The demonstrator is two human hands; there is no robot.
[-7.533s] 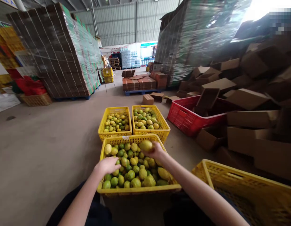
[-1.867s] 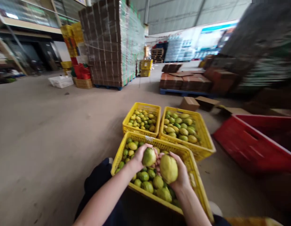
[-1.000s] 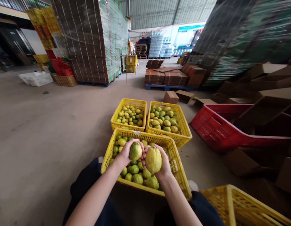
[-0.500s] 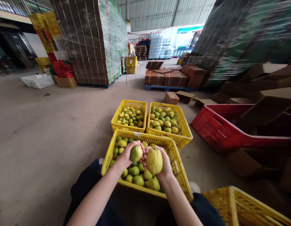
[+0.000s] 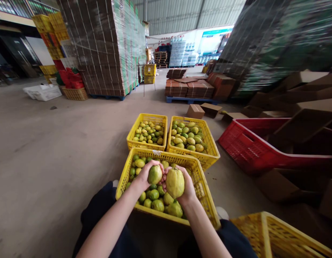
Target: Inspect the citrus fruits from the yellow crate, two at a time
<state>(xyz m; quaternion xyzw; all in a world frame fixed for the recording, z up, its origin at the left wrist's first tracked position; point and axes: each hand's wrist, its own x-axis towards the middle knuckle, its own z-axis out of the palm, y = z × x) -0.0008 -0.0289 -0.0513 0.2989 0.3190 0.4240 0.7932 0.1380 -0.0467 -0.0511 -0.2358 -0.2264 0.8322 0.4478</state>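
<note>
We hold 2 fruits over the near crate (image 5: 208, 200).
Our left hand (image 5: 147, 175) has its fingers curled around the greenish fruit (image 5: 155, 174); our right hand (image 5: 187, 184) has its fingers curled around the bigger yellow fruit (image 5: 175, 183).

Right of the grip, a red crate (image 5: 243, 148) is sitting on the floor, with loose cardboard boxes (image 5: 313, 86) piling up behind and around it. Straight beyond the grip, a small closed carton (image 5: 195, 111) is resting before a blue pallet (image 5: 191, 100), which is bearing bundled flat cardboard (image 5: 199, 89). Far beyond and left of the grip, a tall wrapped stack (image 5: 97, 46) is towering beside a wicker basket (image 5: 75, 94) that is holding red bags (image 5: 71, 78); a white container (image 5: 42, 92) is lying farther left.
</note>
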